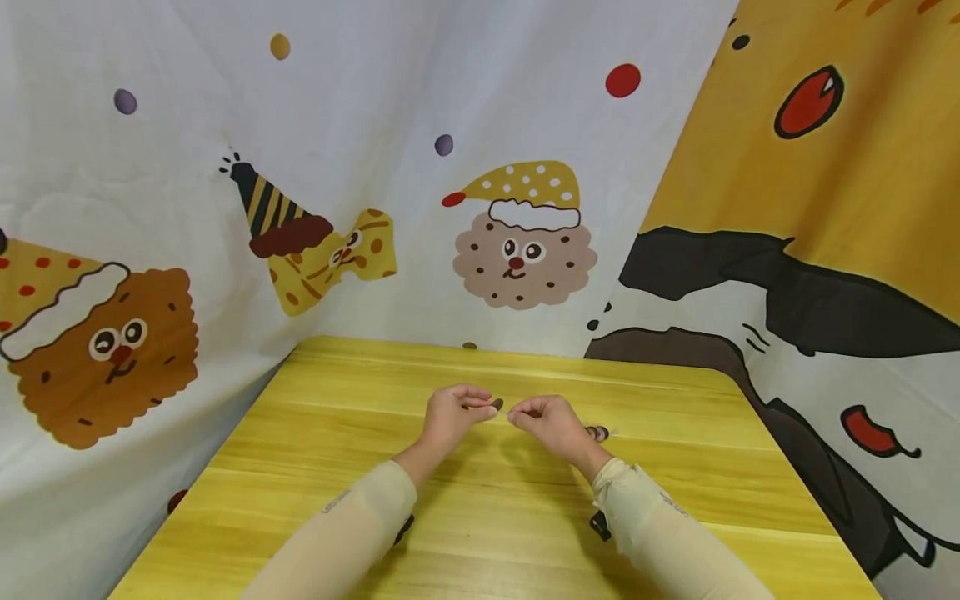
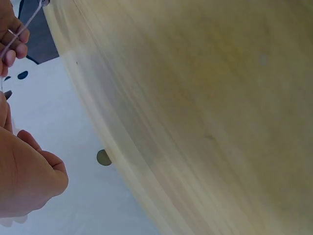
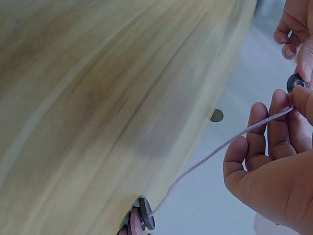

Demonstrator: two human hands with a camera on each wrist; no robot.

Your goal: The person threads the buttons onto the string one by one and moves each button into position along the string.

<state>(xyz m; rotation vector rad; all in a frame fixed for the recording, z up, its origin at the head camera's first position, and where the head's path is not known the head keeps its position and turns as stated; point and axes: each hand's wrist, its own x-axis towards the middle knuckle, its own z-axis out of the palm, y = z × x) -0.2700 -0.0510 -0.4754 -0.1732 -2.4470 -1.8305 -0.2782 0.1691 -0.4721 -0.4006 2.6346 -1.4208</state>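
Between thumb and fingertips, my left hand (image 1: 453,417) pinches a small dark round button (image 1: 497,404). Facing it, my right hand (image 1: 551,425) pinches a thin pale purple cord (image 3: 210,154), its fingertips right at the button (image 3: 294,82) in the right wrist view. From those fingers the cord runs across the palm side and down to a stack of strung buttons (image 3: 142,218), dark and pinkish. In the head view this stack (image 1: 597,433) shows just beyond the right wrist. The left wrist view catches only part of the left hand (image 2: 32,171) at its edge.
Below both hands spreads a yellow wood-grain table (image 1: 480,517). Its far edge meets a white cloth (image 1: 375,75) printed with cartoon biscuits, which also hangs along the left. More printed cloth (image 1: 885,208) in orange and black hangs at the right.
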